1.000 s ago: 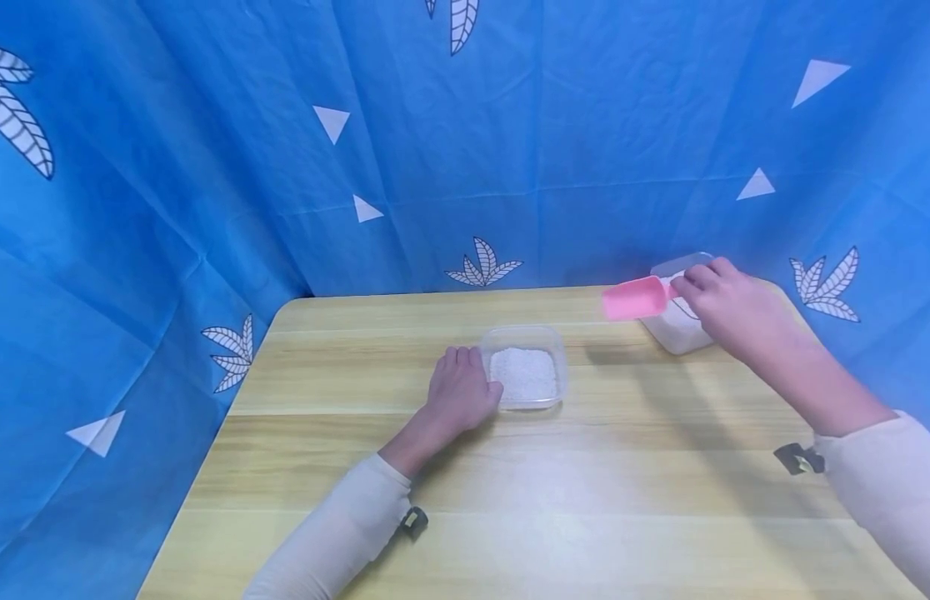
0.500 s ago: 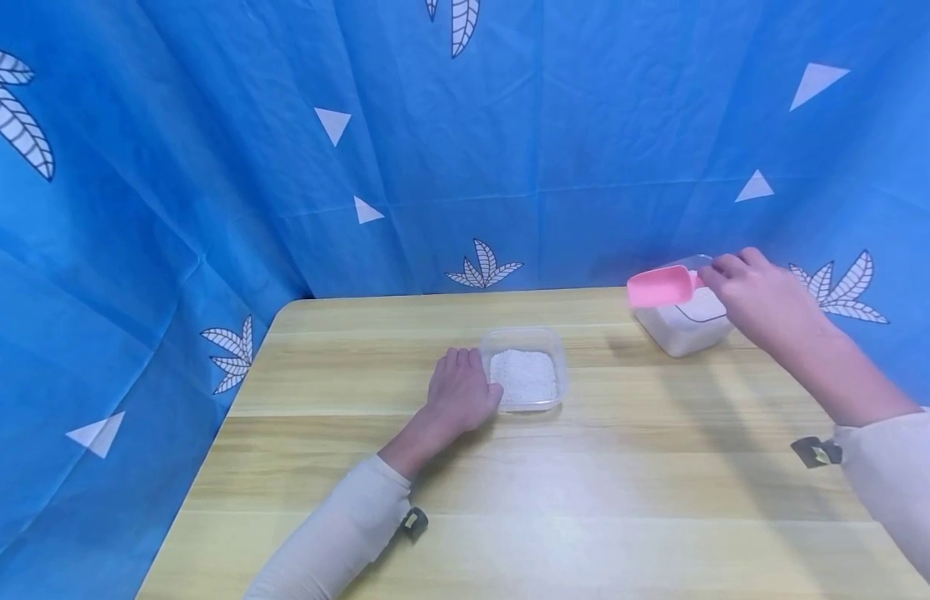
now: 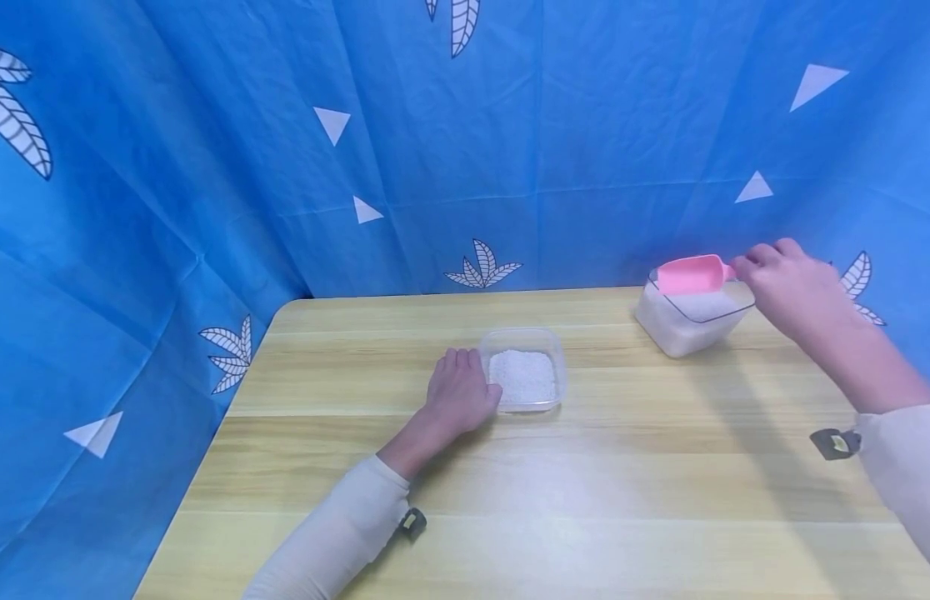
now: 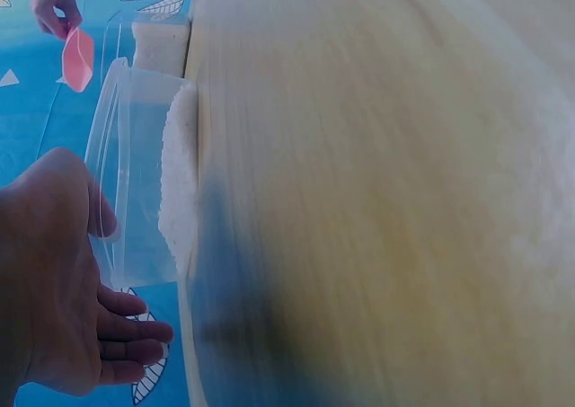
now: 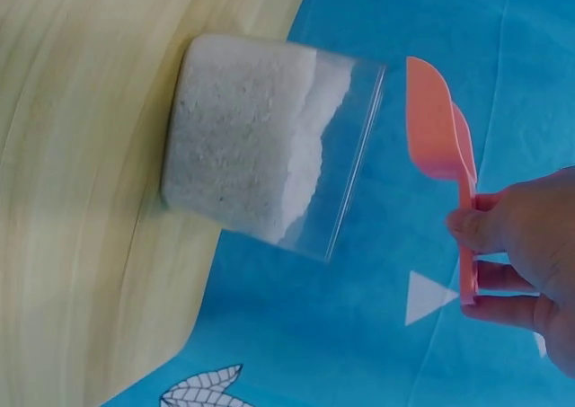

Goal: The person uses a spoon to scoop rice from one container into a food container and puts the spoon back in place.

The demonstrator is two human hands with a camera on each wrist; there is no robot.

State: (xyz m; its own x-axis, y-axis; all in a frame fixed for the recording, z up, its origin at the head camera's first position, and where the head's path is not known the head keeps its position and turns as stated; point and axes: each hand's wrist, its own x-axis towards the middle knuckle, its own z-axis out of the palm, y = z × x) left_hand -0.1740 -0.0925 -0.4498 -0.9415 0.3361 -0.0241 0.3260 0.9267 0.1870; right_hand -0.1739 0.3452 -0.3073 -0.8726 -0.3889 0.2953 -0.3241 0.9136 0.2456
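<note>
Hanging behind your worktop (image 3: pixel 630 483), a blue curtain (image 3: pixel 435 150) lies just beyond the far-right tub (image 3: pixel 678 332); in the head view your pink scoop (image 3: pixel 690 277) covers part of its opening. Only the right wrist view shows the scoop above and apart from the rim, handle clamped in the fingers of your right hand (image 3: pixel 787 283). Left wrist view: fingers of your left hand (image 3: pixel 461 392) straight, thumb apart, at the left side of the nearer container (image 3: pixel 521 333). White grains (image 3: pixel 522 375): shallow there, deeper in the tub.
</note>
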